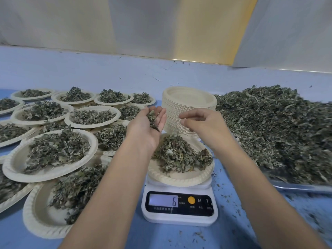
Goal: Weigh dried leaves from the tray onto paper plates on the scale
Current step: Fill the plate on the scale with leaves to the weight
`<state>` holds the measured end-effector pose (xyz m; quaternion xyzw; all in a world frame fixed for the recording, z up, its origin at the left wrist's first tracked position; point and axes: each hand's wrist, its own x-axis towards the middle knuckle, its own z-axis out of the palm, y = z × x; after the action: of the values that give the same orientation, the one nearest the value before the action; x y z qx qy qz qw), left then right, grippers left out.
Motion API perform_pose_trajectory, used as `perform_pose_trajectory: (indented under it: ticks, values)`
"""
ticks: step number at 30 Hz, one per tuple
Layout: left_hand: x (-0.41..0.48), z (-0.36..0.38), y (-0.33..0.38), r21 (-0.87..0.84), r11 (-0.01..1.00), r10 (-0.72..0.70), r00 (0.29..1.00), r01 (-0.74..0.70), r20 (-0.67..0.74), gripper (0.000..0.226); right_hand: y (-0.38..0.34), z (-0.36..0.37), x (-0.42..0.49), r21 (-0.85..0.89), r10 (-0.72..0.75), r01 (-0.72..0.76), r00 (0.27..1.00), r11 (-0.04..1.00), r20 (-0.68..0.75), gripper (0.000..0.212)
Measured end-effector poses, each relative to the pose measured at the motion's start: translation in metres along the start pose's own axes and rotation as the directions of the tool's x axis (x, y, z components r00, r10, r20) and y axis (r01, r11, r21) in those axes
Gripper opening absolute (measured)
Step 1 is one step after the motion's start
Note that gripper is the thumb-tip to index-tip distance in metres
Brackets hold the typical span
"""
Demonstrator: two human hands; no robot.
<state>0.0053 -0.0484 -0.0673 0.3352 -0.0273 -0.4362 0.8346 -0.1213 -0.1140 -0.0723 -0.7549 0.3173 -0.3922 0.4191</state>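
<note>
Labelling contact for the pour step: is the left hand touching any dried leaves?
Touching. Head view: dried leaves lie in the cupped palm of the left hand, above the scale plate.

Matt ridged paper plate (179, 178), glossy plastic scale (179, 218)

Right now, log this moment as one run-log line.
left hand: cupped, carrying leaves over plate | right hand: loose, nothing visible held | scale: reads 6 | tray: heaped
</note>
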Motion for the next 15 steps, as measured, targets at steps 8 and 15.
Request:
perform_pose_trajectory:
  ticks: [8, 15]
  values:
    - [-0.002, 0.005, -0.005, 0.056, 0.998, 0.009, 0.999, -0.012, 0.048, 0.028, -0.008, 0.008, -0.005, 0.081, -0.065, 0.061, 0.997, 0.995, 0.04, 0.011]
    - [-0.012, 0.019, -0.016, 0.187, 0.978, 0.07, 0.988, -0.095, 0.134, 0.022, -0.016, 0.023, -0.011, 0.122, -0.17, 0.169, 0.985, 0.978, 0.0, 0.028]
